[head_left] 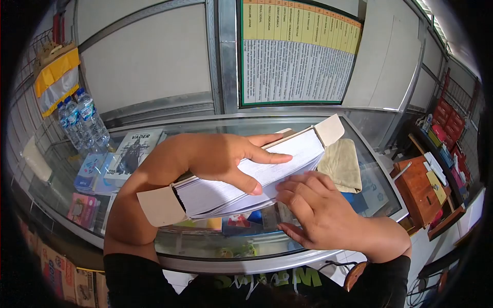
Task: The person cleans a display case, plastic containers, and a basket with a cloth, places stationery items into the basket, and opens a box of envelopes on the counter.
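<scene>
A long carton (160, 206) with its end flaps folded out lies tilted above the glass counter, its open side facing me. It is packed tight with a stack of white papers (300, 149), possibly envelopes, seen on edge. My left hand (218, 156) reaches over the carton from behind, thumb and index finger pressing on the papers; its other fingers are partly hidden at the far side. Curled at the near edge of the stack, my right hand (313, 208) has its fingertips against the papers, with the thumb lower down.
The glass display counter (205, 263) supports several water bottles (90, 115), a book (134, 151) and blue packs (92, 172) on the left. A folded beige cloth (343, 167) lies on the right. Behind is a framed chart (300, 61). A wooden desk (418, 192) stands to the right.
</scene>
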The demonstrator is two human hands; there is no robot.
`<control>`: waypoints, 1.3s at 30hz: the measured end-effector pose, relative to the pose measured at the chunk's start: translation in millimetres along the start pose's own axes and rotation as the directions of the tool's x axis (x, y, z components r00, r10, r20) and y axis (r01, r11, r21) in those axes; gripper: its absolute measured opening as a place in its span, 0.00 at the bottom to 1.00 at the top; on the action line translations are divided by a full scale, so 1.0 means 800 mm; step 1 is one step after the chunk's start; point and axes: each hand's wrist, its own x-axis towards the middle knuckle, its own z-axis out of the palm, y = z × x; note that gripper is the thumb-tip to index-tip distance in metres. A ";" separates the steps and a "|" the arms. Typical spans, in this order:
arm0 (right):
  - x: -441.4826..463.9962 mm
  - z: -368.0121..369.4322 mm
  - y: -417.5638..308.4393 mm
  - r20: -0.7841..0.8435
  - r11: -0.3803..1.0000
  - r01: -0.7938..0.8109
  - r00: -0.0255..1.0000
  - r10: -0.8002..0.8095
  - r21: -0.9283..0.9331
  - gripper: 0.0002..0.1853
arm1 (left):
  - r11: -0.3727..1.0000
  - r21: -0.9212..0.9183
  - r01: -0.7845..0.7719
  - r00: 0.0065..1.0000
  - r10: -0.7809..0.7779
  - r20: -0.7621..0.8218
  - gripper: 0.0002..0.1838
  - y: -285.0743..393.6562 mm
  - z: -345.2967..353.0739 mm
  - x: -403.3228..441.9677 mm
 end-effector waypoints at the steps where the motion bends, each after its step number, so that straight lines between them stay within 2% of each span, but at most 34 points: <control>1: -0.002 0.001 0.000 0.027 1.000 0.003 1.000 -0.003 -0.001 0.26 | 1.000 0.016 0.005 1.000 -0.005 0.002 0.35 0.002 0.000 0.000; 3: -0.005 0.002 -0.001 0.082 1.000 0.010 0.997 -0.010 -0.003 0.27 | 0.999 0.031 0.011 1.000 -0.011 0.005 0.35 0.007 0.000 0.000; 7: -0.005 -0.001 -0.009 0.036 0.998 -0.034 0.999 0.036 -0.055 0.30 | 0.997 0.051 0.053 0.998 -0.054 0.024 0.35 0.014 0.001 0.001; 11: -0.003 -0.004 -0.012 0.061 0.990 -0.084 0.994 0.091 -0.113 0.33 | 0.999 0.053 0.005 1.000 -0.006 0.012 0.34 0.004 0.003 0.001; 20: -0.006 0.002 -0.011 0.032 0.993 -0.049 0.998 0.053 -0.111 0.36 | 0.999 0.019 -0.031 0.999 0.030 0.024 0.34 -0.002 -0.001 0.002; 27: -0.006 0.000 -0.011 0.001 0.995 -0.060 0.998 0.060 -0.085 0.30 | 0.999 -0.025 -0.034 0.999 0.034 0.021 0.34 -0.010 -0.001 0.002; 31: -0.007 0.001 -0.011 0.016 0.993 -0.097 0.995 0.098 -0.073 0.27 | 0.994 0.066 -0.089 0.996 0.090 -0.018 0.33 -0.015 0.001 0.003; 35: -0.004 -0.004 -0.015 0.040 0.988 -0.145 0.988 0.147 -0.049 0.24 | 0.998 -0.006 -0.057 0.998 0.057 0.011 0.34 -0.002 0.004 0.002; 39: -0.003 0.004 -0.008 0.011 0.998 -0.038 0.999 0.039 -0.052 0.23 | 0.998 0.057 -0.028 0.999 0.027 0.024 0.34 0.008 0.006 0.002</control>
